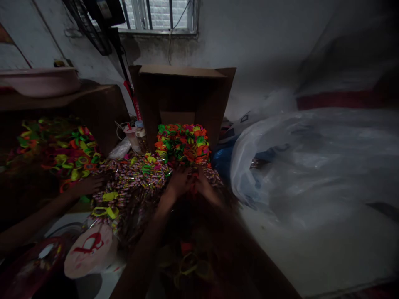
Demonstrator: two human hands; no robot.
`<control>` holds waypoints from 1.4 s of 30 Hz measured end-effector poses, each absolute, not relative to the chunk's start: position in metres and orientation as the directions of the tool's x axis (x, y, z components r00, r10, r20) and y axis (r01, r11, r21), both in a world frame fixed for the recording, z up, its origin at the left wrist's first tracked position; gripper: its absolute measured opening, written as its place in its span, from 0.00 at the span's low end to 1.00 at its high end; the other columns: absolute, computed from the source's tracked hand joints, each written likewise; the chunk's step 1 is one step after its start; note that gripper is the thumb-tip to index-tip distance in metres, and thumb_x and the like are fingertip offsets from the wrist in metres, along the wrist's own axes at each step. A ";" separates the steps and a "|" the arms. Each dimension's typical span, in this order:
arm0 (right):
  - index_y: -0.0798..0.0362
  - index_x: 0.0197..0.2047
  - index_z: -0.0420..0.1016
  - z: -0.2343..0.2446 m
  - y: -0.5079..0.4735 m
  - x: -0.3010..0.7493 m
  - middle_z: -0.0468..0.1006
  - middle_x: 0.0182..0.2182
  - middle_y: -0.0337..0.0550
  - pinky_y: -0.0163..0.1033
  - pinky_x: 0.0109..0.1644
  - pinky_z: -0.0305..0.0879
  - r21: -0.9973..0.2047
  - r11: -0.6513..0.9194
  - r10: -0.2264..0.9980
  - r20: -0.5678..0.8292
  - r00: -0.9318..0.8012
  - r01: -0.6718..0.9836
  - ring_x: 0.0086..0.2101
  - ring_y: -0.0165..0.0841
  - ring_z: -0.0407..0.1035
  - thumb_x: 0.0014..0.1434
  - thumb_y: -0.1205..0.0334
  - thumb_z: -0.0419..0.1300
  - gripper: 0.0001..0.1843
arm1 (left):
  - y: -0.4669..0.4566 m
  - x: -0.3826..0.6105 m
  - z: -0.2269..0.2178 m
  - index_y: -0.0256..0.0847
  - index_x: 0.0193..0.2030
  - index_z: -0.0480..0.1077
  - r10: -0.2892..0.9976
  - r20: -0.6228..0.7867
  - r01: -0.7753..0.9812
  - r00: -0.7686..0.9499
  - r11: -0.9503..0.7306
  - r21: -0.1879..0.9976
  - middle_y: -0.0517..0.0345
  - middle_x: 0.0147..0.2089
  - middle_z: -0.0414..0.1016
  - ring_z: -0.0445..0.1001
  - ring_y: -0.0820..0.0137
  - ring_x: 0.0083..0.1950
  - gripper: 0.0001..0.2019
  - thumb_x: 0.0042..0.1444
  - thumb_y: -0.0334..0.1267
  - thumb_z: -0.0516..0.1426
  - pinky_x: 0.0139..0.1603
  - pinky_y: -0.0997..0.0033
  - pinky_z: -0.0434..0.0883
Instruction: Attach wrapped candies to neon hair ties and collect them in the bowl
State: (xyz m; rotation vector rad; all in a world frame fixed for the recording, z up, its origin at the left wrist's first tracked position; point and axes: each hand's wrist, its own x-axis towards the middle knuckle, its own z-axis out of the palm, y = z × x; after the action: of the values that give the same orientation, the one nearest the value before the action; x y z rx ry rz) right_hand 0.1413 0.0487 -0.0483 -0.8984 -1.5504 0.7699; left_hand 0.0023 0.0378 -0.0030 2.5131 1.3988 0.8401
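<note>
My left hand (177,185) and my right hand (204,187) meet at the near edge of a stack of bright toy glasses (182,143), orange, green, yellow and pink, inside an open cardboard box (183,89). Both hands are dark and blurred, with fingers curled together around something small I cannot make out. In front of the box lies a heap of small wrapped candies (134,178) with a few loose yellow glasses (106,211) on it. Another person's hand (87,185) reaches in from the left onto that heap.
A second pile of coloured glasses (59,151) fills a box at the left. Small bottles (137,139) stand beside the middle box. A large clear plastic bag (311,162) bulks on the right. A white bag with red print (90,249) lies near left.
</note>
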 end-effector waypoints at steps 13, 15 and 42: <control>0.49 0.47 0.72 -0.059 0.056 0.143 0.77 0.45 0.47 0.49 0.60 0.63 -0.874 0.466 0.885 0.464 -0.043 0.141 0.49 0.39 0.69 0.49 0.63 0.52 0.21 | 0.032 0.007 0.001 0.39 0.48 0.70 0.831 0.394 0.788 0.393 -0.525 0.321 0.44 0.54 0.71 0.63 0.54 0.61 0.10 0.60 0.37 0.54 0.64 0.49 0.60; 0.50 0.46 0.72 -0.058 0.056 0.143 0.77 0.45 0.47 0.48 0.59 0.64 -0.879 0.452 0.890 0.455 -0.020 0.152 0.47 0.38 0.70 0.48 0.65 0.51 0.21 | 0.030 0.010 0.001 0.38 0.47 0.69 0.834 0.389 0.792 0.392 -0.521 0.318 0.43 0.52 0.71 0.64 0.53 0.60 0.10 0.60 0.34 0.53 0.63 0.49 0.61; 0.49 0.49 0.69 -0.052 0.051 0.146 0.75 0.46 0.46 0.48 0.60 0.63 -0.876 0.430 0.887 0.455 0.077 0.219 0.49 0.40 0.68 0.45 0.70 0.50 0.26 | 0.041 0.005 -0.008 0.43 0.43 0.68 0.866 0.372 0.636 0.334 -0.499 0.589 0.51 0.45 0.74 0.72 0.63 0.49 0.11 0.66 0.35 0.45 0.55 0.60 0.69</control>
State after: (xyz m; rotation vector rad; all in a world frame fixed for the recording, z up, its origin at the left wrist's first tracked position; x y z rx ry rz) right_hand 0.1457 0.0512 -0.0520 -1.0503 -1.4382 0.6728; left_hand 0.0048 0.0414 -0.0080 2.2662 1.3345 0.9491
